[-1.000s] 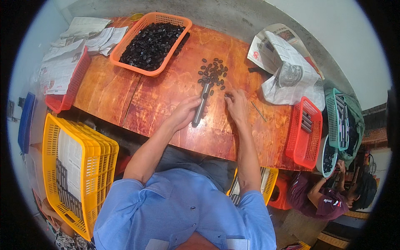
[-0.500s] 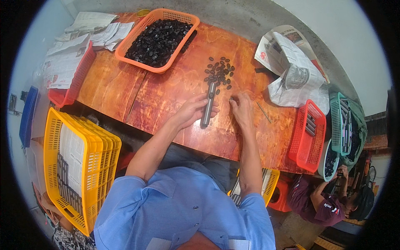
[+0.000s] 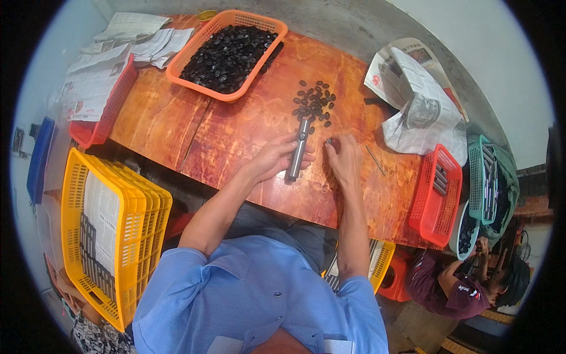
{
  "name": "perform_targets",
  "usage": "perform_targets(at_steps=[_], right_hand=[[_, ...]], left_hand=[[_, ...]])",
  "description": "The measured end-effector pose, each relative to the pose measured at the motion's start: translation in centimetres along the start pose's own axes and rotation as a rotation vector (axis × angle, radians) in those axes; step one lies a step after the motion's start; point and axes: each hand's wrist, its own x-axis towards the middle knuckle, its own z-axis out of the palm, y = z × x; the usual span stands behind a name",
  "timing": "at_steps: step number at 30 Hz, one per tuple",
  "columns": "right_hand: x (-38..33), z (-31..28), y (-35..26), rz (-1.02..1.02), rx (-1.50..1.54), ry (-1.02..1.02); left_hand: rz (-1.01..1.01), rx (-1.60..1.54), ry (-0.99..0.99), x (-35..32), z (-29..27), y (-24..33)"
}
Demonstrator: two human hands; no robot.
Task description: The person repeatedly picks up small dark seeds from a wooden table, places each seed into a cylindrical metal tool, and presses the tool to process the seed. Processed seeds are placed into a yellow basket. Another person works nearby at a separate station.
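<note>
My left hand [image 3: 272, 158] is wrapped round a grey metal cylinder [image 3: 299, 150], which points away from me and has a dark spot on its upper side near the far end. Right of it, my right hand [image 3: 345, 158] is closed near the table top, thumb and index finger pinched on a tiny piece I cannot make out. Beyond the cylinder's far end lies a loose cluster of small dark oval pieces [image 3: 318, 101]. A thin metal rod [image 3: 375, 160] rests on the table to the right of my right hand.
An orange basket [image 3: 177, 81] full of small black pieces stands at the far left of the wooden table [image 3: 247, 141]. Crumpled newspaper [image 3: 407, 100] lies at the right, near a red basket [image 3: 421, 206] and a green basket [image 3: 487, 211] with metal cylinders. Stacked yellow crates [image 3: 138, 236] stand left; a co-worker [image 3: 439, 283] sits right.
The whole view has shifted slightly. Both hands keep nearly the same pose, the left still on the metal cylinder and the right still pinched beside it.
</note>
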Motion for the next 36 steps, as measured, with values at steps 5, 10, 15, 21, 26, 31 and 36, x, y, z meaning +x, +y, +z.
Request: perform_targets(at_steps=[5,10,15,21,26,31,36], right_hand=[[-0.6,-0.7,-3.7,-0.081,0.301,0.040],[-0.7,0.4,-5.0,-0.336,0.204,0.139],[-1.1,0.6,-5.2,-0.307,0.137,0.112],[-1.2,0.1,-5.3,-0.346,0.089,0.149],[-1.4,0.4,-5.4,-0.423,0.029,0.199],[-2.3,1.1,-6.0,-0.476,0.057,0.224],[-3.3,2.1,-4.6,0.090,0.656,0.157]], left_hand=[[0.033,0.046,-0.060,0.0,0.3,0.1],[0.055,0.083,-0.051,0.1,0.1,-0.3],[0.083,0.092,-0.024,0.0,0.5,-0.5],[0.068,0.142,-0.013,-0.2,0.8,-0.2],[0.098,0.122,-0.014,0.2,0.4,-0.6],[0.101,0.151,0.067,0.2,0.2,-1.1],[-0.064,0.219,0.145,-1.3,2.7,-0.4]])
